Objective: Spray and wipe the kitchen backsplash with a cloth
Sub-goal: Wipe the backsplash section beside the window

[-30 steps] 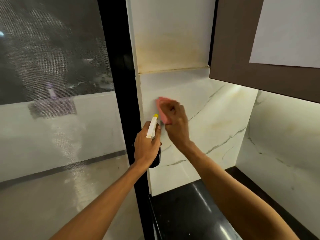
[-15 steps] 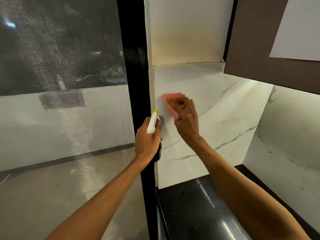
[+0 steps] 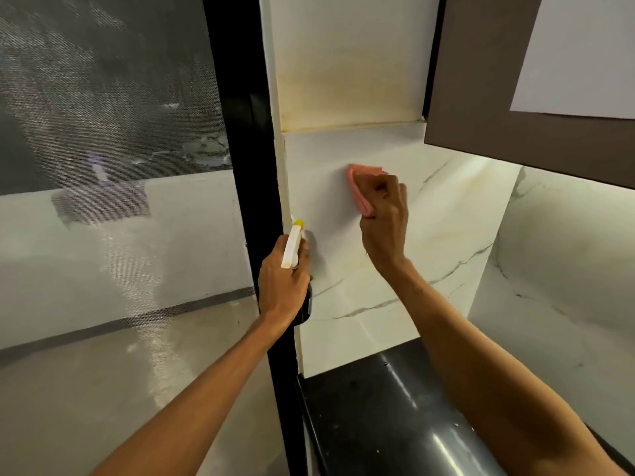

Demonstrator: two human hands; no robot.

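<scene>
Here, right grip (image 3: 383, 223) clamps pink cloth (image 3: 357, 187) on veined backsplash (image 3: 453, 214) — left grip (image 3: 281, 286) holds spray bottle (image 3: 292, 247), apparently dark-bodied.

A mesh-screened window (image 3: 110, 166) fills nine o'clock, a brown cabinet (image 3: 481, 80) hangs at two, glossy black bench (image 3: 378, 424) at five

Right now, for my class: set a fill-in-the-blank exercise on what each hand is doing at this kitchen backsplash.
1. The right hand presses a ____ cloth against the backsplash.
2. The spray bottle is gripped by the ____ hand.
3. The countertop beneath is glossy and ____.
Missing words: pink; left; black.
</scene>
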